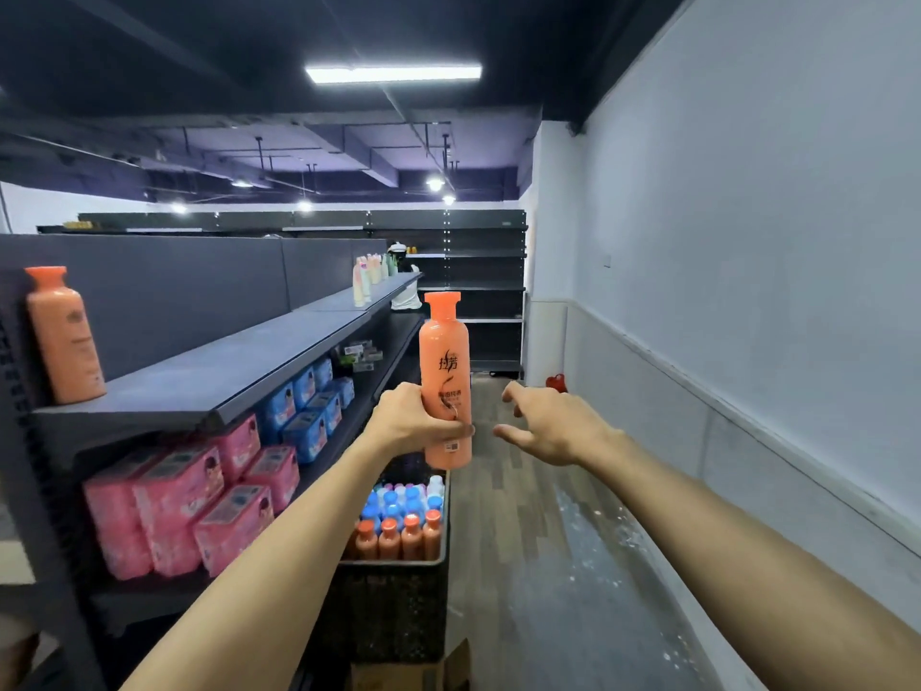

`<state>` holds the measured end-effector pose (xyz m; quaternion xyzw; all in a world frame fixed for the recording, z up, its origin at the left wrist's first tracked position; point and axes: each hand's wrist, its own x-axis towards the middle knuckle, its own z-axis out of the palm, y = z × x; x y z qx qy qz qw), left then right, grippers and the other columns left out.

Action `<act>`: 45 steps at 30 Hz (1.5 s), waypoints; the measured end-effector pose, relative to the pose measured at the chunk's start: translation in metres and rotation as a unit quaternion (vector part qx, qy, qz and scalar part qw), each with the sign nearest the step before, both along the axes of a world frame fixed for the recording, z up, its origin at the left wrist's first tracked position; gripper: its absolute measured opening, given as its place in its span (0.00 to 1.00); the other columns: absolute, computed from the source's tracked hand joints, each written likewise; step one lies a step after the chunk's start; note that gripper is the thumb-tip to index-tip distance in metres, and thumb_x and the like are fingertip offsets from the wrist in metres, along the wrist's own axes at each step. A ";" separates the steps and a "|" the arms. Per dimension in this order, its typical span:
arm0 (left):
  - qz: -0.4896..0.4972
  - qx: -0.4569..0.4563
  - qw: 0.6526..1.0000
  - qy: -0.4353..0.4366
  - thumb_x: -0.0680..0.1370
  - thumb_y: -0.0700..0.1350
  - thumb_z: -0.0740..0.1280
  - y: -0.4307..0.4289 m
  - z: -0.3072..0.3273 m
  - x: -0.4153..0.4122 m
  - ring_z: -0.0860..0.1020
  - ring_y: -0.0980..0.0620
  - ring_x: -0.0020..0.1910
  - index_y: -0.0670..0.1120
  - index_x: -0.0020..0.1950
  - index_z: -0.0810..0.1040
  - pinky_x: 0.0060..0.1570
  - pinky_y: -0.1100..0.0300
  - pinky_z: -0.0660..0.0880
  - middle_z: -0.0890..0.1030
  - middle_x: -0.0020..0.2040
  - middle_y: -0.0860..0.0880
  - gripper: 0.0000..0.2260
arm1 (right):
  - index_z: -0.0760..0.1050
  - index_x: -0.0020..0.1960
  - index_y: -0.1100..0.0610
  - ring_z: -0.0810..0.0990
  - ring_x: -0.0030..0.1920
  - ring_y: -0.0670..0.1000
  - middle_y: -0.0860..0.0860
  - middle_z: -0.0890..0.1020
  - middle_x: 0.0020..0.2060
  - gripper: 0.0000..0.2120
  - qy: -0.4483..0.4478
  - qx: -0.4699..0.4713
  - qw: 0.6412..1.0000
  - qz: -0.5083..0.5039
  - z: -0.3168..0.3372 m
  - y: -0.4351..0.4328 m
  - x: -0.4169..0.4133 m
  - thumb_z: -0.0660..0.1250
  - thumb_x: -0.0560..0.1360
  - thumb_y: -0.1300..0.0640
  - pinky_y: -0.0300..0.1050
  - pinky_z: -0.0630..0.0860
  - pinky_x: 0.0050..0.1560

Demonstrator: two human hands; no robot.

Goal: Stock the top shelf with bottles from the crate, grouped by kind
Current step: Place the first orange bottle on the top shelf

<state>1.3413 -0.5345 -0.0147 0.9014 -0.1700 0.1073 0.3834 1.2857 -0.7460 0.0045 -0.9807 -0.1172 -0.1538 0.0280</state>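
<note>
Along the left side of the aisle, the top shelf [239, 361] runs away from the viewer, its front lip slanting over the lower shelves. One shelved bottle [65, 336], orange with an orange cap, stands upright at the near end close to the back panel. A cluster of pale bottles [369, 276] stands well apart at the far end, with grey shelf surface between them. Under the lip sit pink packs [184, 501] and, farther along, blue packs [309, 406]. To the right, the floor [523, 491] stretches between the shelving and the white wall [747, 291]. A dark crate [398, 605] stands on the floor against the foot of the shelving. It holds a near row of orange-capped bottles [398, 536] with blue-capped bottles [398, 496] behind. The left hand [413, 416] is raised on an outstretched forearm, on the aisle side of the shelf lip. Its fingers and thumb wrap the lower half of the held bottle [445, 351], which is orange, upright, cap up, above the crate and clear of the shelf. The right hand [553, 426] hovers just beside that bottle, apart from it, with fingers spread and loosely bent, holding nothing.
</note>
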 end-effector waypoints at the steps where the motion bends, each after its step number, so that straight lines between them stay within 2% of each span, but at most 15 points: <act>1: -0.004 -0.003 1.000 -0.001 0.62 0.60 0.78 -0.003 0.003 0.022 0.82 0.60 0.42 0.52 0.49 0.83 0.40 0.66 0.78 0.84 0.45 0.56 0.21 | 0.66 0.68 0.50 0.81 0.59 0.54 0.51 0.80 0.63 0.23 0.001 -0.005 1.000 -0.004 0.002 -0.002 0.019 0.63 0.79 0.39 0.53 0.80 0.55; 4: -0.015 -0.005 1.000 -0.008 0.61 0.61 0.77 -0.013 0.012 0.083 0.81 0.63 0.40 0.54 0.47 0.83 0.38 0.68 0.77 0.84 0.43 0.58 0.19 | 0.65 0.70 0.50 0.80 0.60 0.55 0.52 0.79 0.64 0.24 -0.001 0.009 1.000 -0.019 0.004 -0.009 0.072 0.62 0.79 0.40 0.53 0.79 0.56; 7: -0.021 -0.011 1.000 -0.008 0.62 0.61 0.78 -0.025 0.013 0.135 0.80 0.62 0.41 0.54 0.49 0.82 0.36 0.69 0.75 0.83 0.43 0.57 0.21 | 0.65 0.70 0.51 0.80 0.61 0.55 0.52 0.79 0.65 0.25 0.011 0.000 0.999 -0.032 0.000 -0.020 0.120 0.62 0.79 0.40 0.56 0.79 0.58; 15: -0.004 -0.017 1.000 0.002 0.61 0.60 0.78 -0.052 0.005 0.259 0.79 0.64 0.40 0.53 0.50 0.81 0.35 0.70 0.76 0.82 0.44 0.58 0.22 | 0.66 0.70 0.50 0.80 0.61 0.54 0.51 0.79 0.64 0.24 0.005 0.026 1.000 -0.013 -0.002 -0.062 0.259 0.63 0.79 0.39 0.53 0.78 0.56; 20: 0.044 -0.013 0.999 0.006 0.63 0.58 0.79 -0.069 0.009 0.329 0.81 0.59 0.44 0.53 0.50 0.80 0.43 0.59 0.82 0.83 0.45 0.57 0.20 | 0.68 0.65 0.49 0.81 0.58 0.52 0.50 0.81 0.61 0.22 -0.002 0.020 0.999 0.038 0.001 -0.087 0.354 0.62 0.78 0.37 0.52 0.80 0.54; 25: 0.117 0.011 0.993 -0.003 0.62 0.60 0.78 -0.058 0.029 0.371 0.82 0.60 0.46 0.54 0.49 0.82 0.47 0.61 0.80 0.84 0.45 0.58 0.20 | 0.68 0.62 0.50 0.81 0.56 0.55 0.52 0.81 0.58 0.21 0.012 0.016 0.994 0.109 0.013 -0.081 0.446 0.62 0.78 0.37 0.53 0.78 0.52; 27: 0.158 -0.004 0.987 0.001 0.61 0.60 0.77 -0.041 0.034 0.377 0.81 0.61 0.44 0.53 0.49 0.83 0.45 0.62 0.80 0.84 0.44 0.58 0.21 | 0.68 0.63 0.51 0.80 0.56 0.56 0.52 0.81 0.58 0.22 0.014 0.024 0.989 0.149 0.018 -0.059 0.474 0.62 0.78 0.37 0.54 0.78 0.53; 30: 0.232 -0.006 0.973 0.009 0.60 0.61 0.77 -0.001 0.040 0.373 0.81 0.63 0.40 0.54 0.44 0.82 0.39 0.66 0.78 0.84 0.39 0.59 0.17 | 0.67 0.65 0.51 0.79 0.58 0.58 0.52 0.81 0.58 0.23 0.017 0.025 0.975 0.220 0.022 -0.007 0.499 0.61 0.78 0.37 0.55 0.77 0.55; 32: 0.284 0.001 0.959 0.009 0.61 0.60 0.77 0.033 0.043 0.364 0.81 0.62 0.37 0.52 0.41 0.82 0.36 0.64 0.77 0.84 0.37 0.57 0.16 | 0.67 0.64 0.51 0.79 0.59 0.57 0.52 0.81 0.59 0.22 0.013 0.027 0.962 0.272 0.023 0.034 0.509 0.61 0.78 0.37 0.54 0.77 0.55; 38: 0.415 0.001 0.910 0.008 0.63 0.59 0.78 0.139 0.053 0.312 0.83 0.55 0.43 0.48 0.45 0.83 0.45 0.53 0.81 0.85 0.41 0.52 0.19 | 0.67 0.66 0.52 0.78 0.59 0.57 0.52 0.80 0.61 0.23 0.005 0.044 0.916 0.399 0.031 0.166 0.507 0.62 0.79 0.38 0.55 0.76 0.57; 42: 0.491 0.005 0.871 0.012 0.62 0.58 0.78 0.205 0.062 0.275 0.83 0.53 0.34 0.46 0.43 0.83 0.40 0.54 0.82 0.85 0.37 0.50 0.19 | 0.67 0.67 0.52 0.78 0.60 0.56 0.51 0.79 0.62 0.24 -0.004 0.036 0.885 0.464 0.035 0.250 0.491 0.61 0.79 0.38 0.53 0.76 0.57; 45: 0.530 -0.008 0.848 0.012 0.61 0.59 0.78 0.246 0.063 0.252 0.83 0.54 0.33 0.47 0.45 0.83 0.38 0.56 0.82 0.85 0.38 0.51 0.20 | 0.66 0.67 0.52 0.78 0.59 0.57 0.52 0.80 0.62 0.24 -0.019 0.023 0.862 0.505 0.038 0.306 0.480 0.60 0.79 0.38 0.54 0.76 0.57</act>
